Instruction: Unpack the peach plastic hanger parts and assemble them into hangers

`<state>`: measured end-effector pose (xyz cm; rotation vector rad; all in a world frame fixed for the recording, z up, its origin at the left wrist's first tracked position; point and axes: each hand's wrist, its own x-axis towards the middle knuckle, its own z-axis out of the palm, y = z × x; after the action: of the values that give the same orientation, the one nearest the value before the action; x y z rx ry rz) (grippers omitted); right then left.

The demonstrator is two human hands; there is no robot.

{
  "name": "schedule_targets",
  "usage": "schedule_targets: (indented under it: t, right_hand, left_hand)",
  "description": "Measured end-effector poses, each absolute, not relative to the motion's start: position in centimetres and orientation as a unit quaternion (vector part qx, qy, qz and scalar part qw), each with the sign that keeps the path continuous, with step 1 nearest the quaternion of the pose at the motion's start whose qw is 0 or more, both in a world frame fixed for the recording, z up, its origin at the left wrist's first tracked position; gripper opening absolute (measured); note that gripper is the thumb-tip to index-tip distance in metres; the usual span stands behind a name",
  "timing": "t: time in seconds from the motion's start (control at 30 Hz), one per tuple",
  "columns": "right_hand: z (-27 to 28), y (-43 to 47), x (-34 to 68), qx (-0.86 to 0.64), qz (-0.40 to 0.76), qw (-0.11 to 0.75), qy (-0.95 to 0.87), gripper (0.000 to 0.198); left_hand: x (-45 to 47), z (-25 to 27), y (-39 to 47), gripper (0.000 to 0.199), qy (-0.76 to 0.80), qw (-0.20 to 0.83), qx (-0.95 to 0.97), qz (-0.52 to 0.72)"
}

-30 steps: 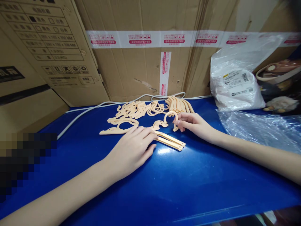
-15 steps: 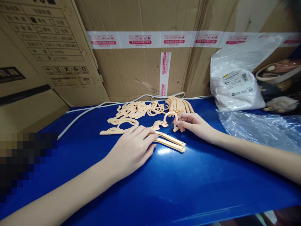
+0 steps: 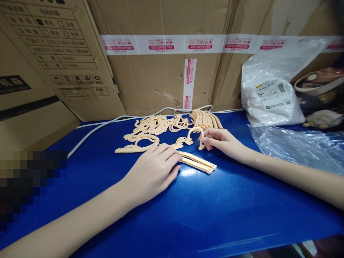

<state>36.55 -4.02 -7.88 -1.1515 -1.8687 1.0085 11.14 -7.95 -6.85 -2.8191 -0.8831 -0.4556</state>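
Observation:
My left hand (image 3: 156, 165) lies palm down over two long curved beige hanger arms (image 3: 199, 163), its fingers stretched across them and its thumb apart. Their far left ends are hidden under that hand. Between thumb and fingers, my right hand (image 3: 217, 141) pinches a beige hook (image 3: 195, 129) with a round, open curve. Just left of the hook is a small wavy beige piece (image 3: 183, 141). Other flat beige parts (image 3: 131, 149), one shaped around an oval opening, lie beyond my left fingers.
Behind are heaped beige pieces (image 3: 153, 124), a cluster of hooks (image 3: 180, 123) and a row of hanger arms (image 3: 205, 119). A white cable (image 3: 99, 126) runs along cardboard boxes (image 3: 161, 79). At right are a white plastic parcel (image 3: 272, 98) and clear film (image 3: 295, 147) on the blue table (image 3: 204, 215).
The farther hanger arm under my left hand has slid slightly to the right, so its end now reaches past the nearer one. My right hand keeps hold of the hook, almost still.

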Motion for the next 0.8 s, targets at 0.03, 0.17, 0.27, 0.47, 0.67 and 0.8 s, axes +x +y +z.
schedule_targets:
  t: [0.03,0.17,0.27,0.47,0.67,0.8]
  right_hand:
    - [-7.91,-4.01,36.56,-0.445,0.391,0.355,-0.723,0.023]
    - [-7.94,-4.01,36.57,-0.439,0.395,0.355,-0.725,0.023]
    - [-7.87,-4.06,36.53,-0.44,0.397,0.355,-0.723,0.023]
    - [-7.79,-4.07,36.49,-0.443,0.395,0.354,-0.723,0.025]
    - [-7.8,-4.11,36.49,-0.443,0.396,0.354,-0.722,0.023]
    - [-7.75,-4.12,36.52,-0.441,0.398,0.356,-0.721,0.022]
  left_hand:
    - [11.14,-6.87,-7.96,0.028,-0.294,0.076,-0.941,-0.152]
    - [11.11,-6.89,-7.97,0.028,-0.296,0.077,-0.941,-0.148]
    - [11.1,-6.86,-7.95,0.028,-0.295,0.077,-0.941,-0.147]
    - [11.11,-6.84,-7.91,0.027,-0.3,0.057,-0.94,-0.151]
    - [10.94,-6.71,-8.04,0.023,-0.298,-0.003,-0.941,-0.157]
    - [10.81,-6.58,-7.96,0.021,-0.309,0.034,-0.938,-0.155]
